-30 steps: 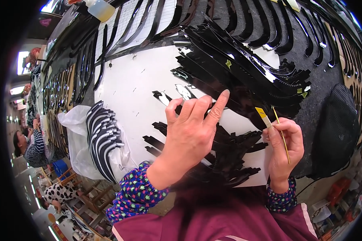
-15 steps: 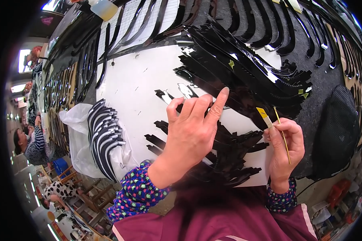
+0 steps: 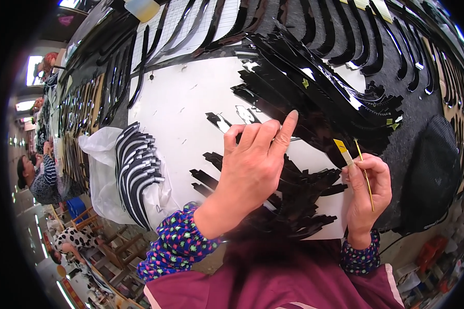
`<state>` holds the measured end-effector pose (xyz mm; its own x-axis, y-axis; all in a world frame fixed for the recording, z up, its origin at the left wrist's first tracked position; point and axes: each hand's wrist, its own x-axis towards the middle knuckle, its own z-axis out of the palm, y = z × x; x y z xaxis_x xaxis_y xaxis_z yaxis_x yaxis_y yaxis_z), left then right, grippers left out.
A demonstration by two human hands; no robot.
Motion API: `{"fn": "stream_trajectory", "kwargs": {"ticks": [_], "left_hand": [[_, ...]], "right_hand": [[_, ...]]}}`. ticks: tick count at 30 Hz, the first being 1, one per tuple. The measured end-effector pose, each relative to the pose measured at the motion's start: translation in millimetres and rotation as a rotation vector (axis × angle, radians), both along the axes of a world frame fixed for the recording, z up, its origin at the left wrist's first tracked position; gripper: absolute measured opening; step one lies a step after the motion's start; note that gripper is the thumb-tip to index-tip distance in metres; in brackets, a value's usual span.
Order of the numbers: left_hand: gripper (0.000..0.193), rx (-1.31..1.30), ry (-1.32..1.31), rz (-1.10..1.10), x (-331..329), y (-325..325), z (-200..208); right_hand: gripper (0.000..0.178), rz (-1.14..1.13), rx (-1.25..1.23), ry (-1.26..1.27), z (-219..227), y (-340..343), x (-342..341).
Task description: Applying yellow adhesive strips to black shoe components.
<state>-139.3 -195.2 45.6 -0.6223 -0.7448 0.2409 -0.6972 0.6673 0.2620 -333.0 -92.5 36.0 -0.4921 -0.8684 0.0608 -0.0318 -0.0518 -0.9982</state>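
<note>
in the head view, the left hand [image 3: 253,167] is near the middle of the frame, palm down, its index finger stretched toward the upper right and the other fingers bent. the fingertip lies over the lower left edge of a large pile of glossy black strips [image 3: 325,98]; whether anything is pinched beneath the palm is hidden, so i cannot tell.

the right hand [image 3: 367,193], at the lower right of centre, is closed narrowly, holding a thin gold-coloured rod [image 3: 369,191] and a pale slip with a yellow tip [image 3: 343,151] between thumb and fingers. both point up toward the big pile, which fills the upper middle and right of centre.

a second heap of black pieces [image 3: 301,198] lies below it, partly behind the left hand and wrist. both piles rest on a white board [image 3: 175,98]. at the left of the board, a fanned stack of black-and-white curved strips [image 3: 138,177] sits on a translucent plastic bag [image 3: 100,175].

along the top, more curved black strips [image 3: 368,46] lie in a row, some over a gridded sheet [image 3: 191,23]. a black mesh item [image 3: 430,170] is at the right.
</note>
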Motion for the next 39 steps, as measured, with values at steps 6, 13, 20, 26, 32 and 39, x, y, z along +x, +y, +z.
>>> {"fn": "stream_trajectory", "kwargs": {"ticks": [6,13,20,26,32,39], "left_hand": [[0.063,-0.036,-0.007,0.004,0,1,-3],[0.064,-0.039,0.018,0.024,0,3,-3],[0.059,-0.051,0.029,0.012,-1,0,-5],[0.048,0.160,0.080,-0.040,11,-9,7],[0.035,0.092,0.122,-0.010,77,35,37],[0.036,0.092,0.231,0.351,117,166,21]], "right_hand": [[0.016,-0.003,0.004,0.001,1,-1,1],[0.014,-0.007,0.000,0.015,-1,0,1],[0.011,-0.031,-0.002,0.014,1,-2,4],[0.012,-0.047,0.037,-0.007,0,-1,4],[0.012,-0.050,-0.066,0.030,-7,-3,-1],[0.014,0.022,-0.156,0.104,-5,-4,4]]}}
